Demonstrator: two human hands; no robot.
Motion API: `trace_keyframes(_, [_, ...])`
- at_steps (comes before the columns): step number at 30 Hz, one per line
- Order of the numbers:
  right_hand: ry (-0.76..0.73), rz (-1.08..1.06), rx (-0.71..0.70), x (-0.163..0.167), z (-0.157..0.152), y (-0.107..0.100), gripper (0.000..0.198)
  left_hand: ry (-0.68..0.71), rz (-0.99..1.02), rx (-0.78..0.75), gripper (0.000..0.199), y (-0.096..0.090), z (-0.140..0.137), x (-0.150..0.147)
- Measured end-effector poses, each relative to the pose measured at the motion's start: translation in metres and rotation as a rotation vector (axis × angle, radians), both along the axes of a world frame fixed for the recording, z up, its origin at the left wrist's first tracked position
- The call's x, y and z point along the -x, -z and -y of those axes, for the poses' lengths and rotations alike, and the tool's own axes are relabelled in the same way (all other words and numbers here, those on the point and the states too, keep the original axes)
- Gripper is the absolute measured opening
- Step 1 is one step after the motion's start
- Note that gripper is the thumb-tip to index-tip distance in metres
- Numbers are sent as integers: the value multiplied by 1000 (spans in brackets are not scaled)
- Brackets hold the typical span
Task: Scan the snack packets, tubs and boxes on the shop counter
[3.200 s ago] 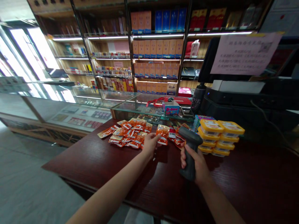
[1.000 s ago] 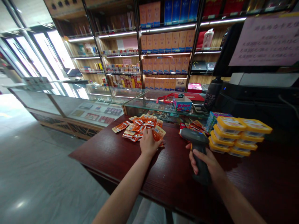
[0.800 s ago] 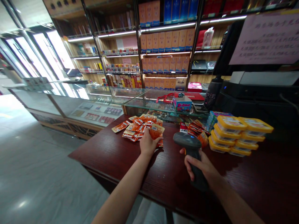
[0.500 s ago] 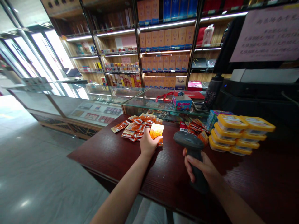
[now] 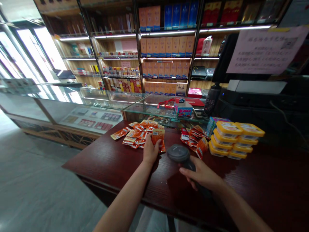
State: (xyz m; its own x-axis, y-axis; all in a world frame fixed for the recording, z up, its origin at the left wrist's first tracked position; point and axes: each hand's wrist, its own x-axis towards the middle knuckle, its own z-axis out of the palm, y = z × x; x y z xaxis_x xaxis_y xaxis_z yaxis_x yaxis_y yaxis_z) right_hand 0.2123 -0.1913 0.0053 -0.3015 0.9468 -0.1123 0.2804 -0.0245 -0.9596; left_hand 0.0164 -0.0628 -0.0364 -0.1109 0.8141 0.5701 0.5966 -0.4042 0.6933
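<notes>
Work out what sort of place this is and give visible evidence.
Most likely a shop, at its checkout: the right hand holds a handheld scanner, a glass display counter stands beyond, and rows of matching orange boxes are shelved behind it.

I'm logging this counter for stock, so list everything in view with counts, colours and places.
Held packet: one, orange and cream, left hand
Scanner: one, dark grey, right hand
Loose packets: many, orange and cream, piled on the desk's left
Second packet pile: many, red-orange, left of the tubs
Tubs: eight visible, yellow-lidded, two stacks, right
Small boxes: several, multicoloured, behind tubs
Desk: one, dark red-brown, foreground
Printed box: one, blue-pink, on glass case
Strap: one, red, beside it
Monitor: one, black, right, bearing pink sign
Tall boxes: four, blue, upper shelf
Cartons: many, orange-blue, centre shelves
Other shelf goods: too small to count
Hands: two, bare, over desk
</notes>
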Motion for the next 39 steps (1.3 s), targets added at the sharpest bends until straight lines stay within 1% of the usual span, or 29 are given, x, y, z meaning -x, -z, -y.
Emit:
trace_keyframes(3, [20, 542, -290, 0, 11, -11, 28, 44, 52, -26, 30, 0, -1, 2])
trace_keyframes(4, [40, 706, -355, 0, 16, -12, 28, 57, 75, -27, 31, 0, -2, 3])
trace_keyframes(5, [38, 832, -376, -2, 19, -11, 30, 75, 103, -22, 33, -1, -3, 3])
trace_keyframes(8, [6, 1010, -421, -10, 27, 0, 32, 191, 231, 45, 41, -2, -8, 1])
trace_keyframes(11, [14, 1132, -475, -21, 30, 15, 40, 332, 388, 226, 46, -7, -13, -10])
trace_keyframes(15, [10, 1185, -536, -28, 33, 26, 46, 472, 505, 501, 45, -18, -22, -44])
trace_keyframes(17, [38, 1187, -542, -27, 33, 28, 46, 532, 475, 553, 40, -25, -29, -65])
trace_keyframes(18, [57, 1194, -537, -26, 34, 29, 46, 538, 426, 537, 37, -28, -34, -76])
trace_keyframes(20, [84, 1212, -520, -24, 34, 29, 47, 513, 293, 448, 31, -34, -42, -98])
trace_keyframes(22, [82, 1213, -514, -23, 33, 29, 48, 507, 160, 374, 29, -38, -48, -118])
trace_keyframes(26, [79, 1183, -514, -24, 33, 26, 47, 645, -94, 340, 29, -39, -49, -143])
trace_keyframes(28, [81, 1176, -511, -24, 33, 24, 46, 660, -201, 324, 28, -37, -47, -149])
trace_keyframes(33, [78, 1178, -513, -24, 33, 24, 46, 596, -349, 250, 20, -33, -41, -149])
trace_keyframes(36, [99, 1207, -531, -23, 35, 27, 45, 533, -370, 196, 21, -32, -36, -135])
trace_keyframes(39, [111, 1222, -559, -23, 36, 32, 44, 390, -440, 149, 22, -33, -24, -105])
